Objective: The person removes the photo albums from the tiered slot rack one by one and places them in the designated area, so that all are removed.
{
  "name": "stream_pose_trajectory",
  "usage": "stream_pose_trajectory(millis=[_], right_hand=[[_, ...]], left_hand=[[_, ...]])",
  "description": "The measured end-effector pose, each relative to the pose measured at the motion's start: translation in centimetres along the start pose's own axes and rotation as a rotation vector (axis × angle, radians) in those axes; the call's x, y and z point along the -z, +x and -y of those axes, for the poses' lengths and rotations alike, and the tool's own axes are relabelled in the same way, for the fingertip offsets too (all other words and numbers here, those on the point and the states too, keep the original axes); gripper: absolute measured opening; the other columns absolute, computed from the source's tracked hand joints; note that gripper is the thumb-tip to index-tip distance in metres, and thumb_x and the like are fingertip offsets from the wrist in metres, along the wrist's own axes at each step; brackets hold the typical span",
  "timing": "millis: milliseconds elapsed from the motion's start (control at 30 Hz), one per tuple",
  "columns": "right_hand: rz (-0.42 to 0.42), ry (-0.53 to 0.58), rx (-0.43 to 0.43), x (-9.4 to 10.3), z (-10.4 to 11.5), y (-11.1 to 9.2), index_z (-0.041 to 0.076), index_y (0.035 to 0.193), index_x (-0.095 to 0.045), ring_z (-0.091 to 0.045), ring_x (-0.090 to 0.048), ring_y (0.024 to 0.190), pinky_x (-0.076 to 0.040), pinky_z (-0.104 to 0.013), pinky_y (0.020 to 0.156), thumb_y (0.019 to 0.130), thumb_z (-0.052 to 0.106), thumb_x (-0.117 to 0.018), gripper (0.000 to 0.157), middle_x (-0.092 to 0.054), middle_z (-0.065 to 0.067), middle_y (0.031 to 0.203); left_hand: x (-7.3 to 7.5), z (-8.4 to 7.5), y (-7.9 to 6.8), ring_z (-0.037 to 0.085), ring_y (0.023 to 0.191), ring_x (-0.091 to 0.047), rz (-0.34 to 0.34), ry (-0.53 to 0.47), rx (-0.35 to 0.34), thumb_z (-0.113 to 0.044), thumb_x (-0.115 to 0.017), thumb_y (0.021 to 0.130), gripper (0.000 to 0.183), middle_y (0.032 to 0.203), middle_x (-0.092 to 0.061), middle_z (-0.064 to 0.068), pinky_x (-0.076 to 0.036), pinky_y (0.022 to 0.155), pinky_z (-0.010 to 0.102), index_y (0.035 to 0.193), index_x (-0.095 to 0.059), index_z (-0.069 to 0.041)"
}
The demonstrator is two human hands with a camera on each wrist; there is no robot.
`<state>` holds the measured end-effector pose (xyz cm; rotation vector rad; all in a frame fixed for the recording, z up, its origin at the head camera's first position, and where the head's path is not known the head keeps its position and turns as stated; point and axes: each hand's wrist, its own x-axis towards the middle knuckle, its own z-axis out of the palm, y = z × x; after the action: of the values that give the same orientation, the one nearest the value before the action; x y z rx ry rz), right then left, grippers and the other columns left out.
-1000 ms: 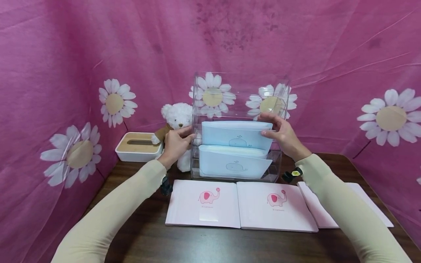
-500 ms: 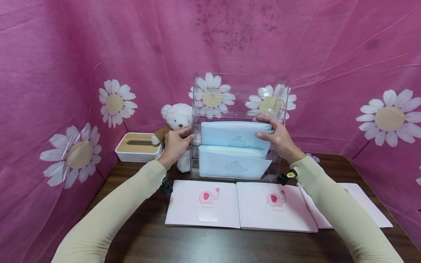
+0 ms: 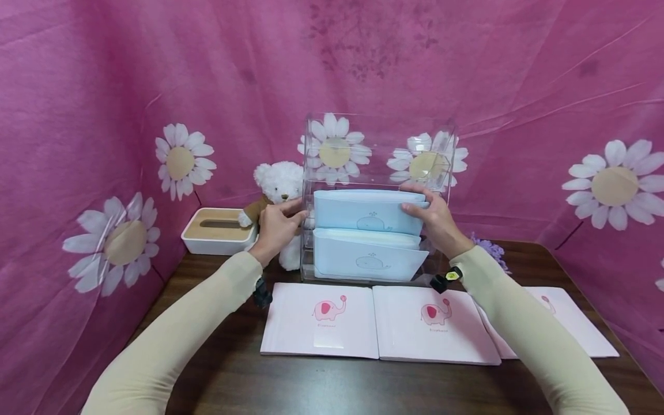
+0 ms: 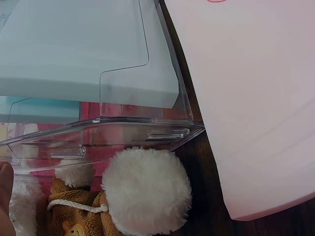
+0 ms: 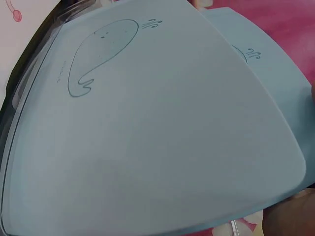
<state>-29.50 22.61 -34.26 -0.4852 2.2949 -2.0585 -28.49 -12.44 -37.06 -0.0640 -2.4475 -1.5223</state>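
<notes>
Two light-blue photo albums with whale drawings stand in a clear tiered rack (image 3: 378, 155). My right hand (image 3: 433, 216) pinches the rear blue album (image 3: 342, 213) at its right end, thumb in front and fingers behind. The front blue album (image 3: 337, 256) sits one tier lower and fills most of the right wrist view. My left hand (image 3: 277, 230) touches the rack's left side with thumb and forefinger extended. In the left wrist view only a bit of that hand (image 4: 5, 201) shows, beside the clear side panel (image 4: 133, 91).
Pink albums with elephants lie in a row before the rack: a left one (image 3: 290, 323), a middle one (image 3: 399, 334) and more at right (image 3: 581, 323). A white teddy bear (image 3: 282, 178) and a tissue box (image 3: 212, 246) stand left. Purple flowers (image 3: 490, 251) lie behind my right sleeve.
My right hand has moved left, and the rear blue album has shifted slightly left with it. Purple flowers have come into view behind the sleeve. The left hand stays in place.
</notes>
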Motion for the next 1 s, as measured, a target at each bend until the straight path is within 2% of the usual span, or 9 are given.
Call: stream_pose_trajectory(millis=[167, 300, 433, 567, 667, 800, 1000], right_hand=[[-0.058, -0.038, 0.003, -0.4, 0.0, 0.2, 0.007, 0.144, -0.051, -0.009, -0.067, 0.1, -0.058, -0.022, 0.084, 0.096, 0.024, -0.071, 0.054, -0.065, 0.004, 0.117], [-0.124, -0.113, -0.037, -0.8, 0.0, 0.4, 0.007, 0.143, -0.054, -0.009, -0.065, 0.102, -0.055, -0.022, 0.088, 0.094, 0.029, -0.073, 0.057, -0.063, 0.007, 0.118], [-0.192, -0.179, -0.083, -1.0, 0.1, 0.6, 0.007, 0.141, -0.058, -0.008, -0.064, 0.102, -0.054, -0.031, 0.096, 0.093, 0.03, -0.075, 0.055, -0.064, 0.005, 0.118], [-0.252, -0.215, -0.12, -1.2, 0.2, 0.9, 0.006, 0.14, -0.06, -0.007, -0.064, 0.101, -0.051, -0.041, 0.107, 0.093, 0.028, -0.076, 0.054, -0.066, -0.005, 0.125], [-0.262, -0.228, -0.15, -1.2, 0.3, 1.0, 0.006, 0.14, -0.059, -0.011, -0.063, 0.104, -0.048, -0.046, 0.111, 0.092, 0.027, -0.076, 0.055, -0.064, -0.014, 0.133], [-0.228, -0.25, -0.173, -0.9, 0.3, 1.0, 0.007, 0.144, -0.056, -0.02, -0.063, 0.112, -0.047, -0.05, 0.112, 0.093, 0.032, -0.076, 0.06, -0.061, -0.018, 0.139], [-0.206, -0.267, -0.164, -0.8, 0.4, 0.9, 0.006, 0.146, -0.054, -0.024, -0.063, 0.114, -0.048, -0.051, 0.111, 0.094, 0.032, -0.074, 0.062, -0.06, -0.02, 0.141]], left_hand=[[0.0, -0.1, 0.0, 0.016, 0.089, -0.075, 0.001, -0.008, 0.005, -0.026, -0.077, 0.092, 0.041, 0.128, -0.073, 0.006, -0.06, 0.068, 0.026, 0.132, -0.069, -0.026], [0.1, -0.1, -0.1, 0.016, 0.089, -0.075, 0.001, -0.002, 0.003, -0.026, -0.076, 0.092, 0.041, 0.127, -0.073, 0.006, -0.06, 0.069, 0.026, 0.133, -0.069, -0.025], [0.1, -0.2, -0.1, 0.016, 0.09, -0.074, -0.002, 0.013, -0.003, -0.027, -0.076, 0.092, 0.041, 0.129, -0.072, 0.005, -0.058, 0.067, 0.024, 0.133, -0.069, -0.026], [0.1, -0.2, -0.1, 0.015, 0.089, -0.073, -0.008, 0.018, -0.008, -0.029, -0.077, 0.092, 0.041, 0.13, -0.072, 0.005, -0.056, 0.066, 0.023, 0.132, -0.069, -0.027], [0.0, -0.1, -0.1, 0.015, 0.095, -0.073, -0.011, 0.026, -0.01, -0.03, -0.077, 0.091, 0.041, 0.13, -0.072, 0.004, -0.056, 0.068, 0.023, 0.132, -0.069, -0.027], [0.0, 0.0, -0.1, 0.015, 0.105, -0.072, -0.01, 0.031, -0.011, -0.03, -0.077, 0.092, 0.041, 0.13, -0.072, 0.003, -0.056, 0.072, 0.025, 0.132, -0.069, -0.027], [0.0, -0.1, -0.1, 0.016, 0.105, -0.073, -0.017, 0.031, -0.023, -0.029, -0.077, 0.091, 0.041, 0.128, -0.073, 0.004, -0.058, 0.073, 0.026, 0.132, -0.07, -0.026]])
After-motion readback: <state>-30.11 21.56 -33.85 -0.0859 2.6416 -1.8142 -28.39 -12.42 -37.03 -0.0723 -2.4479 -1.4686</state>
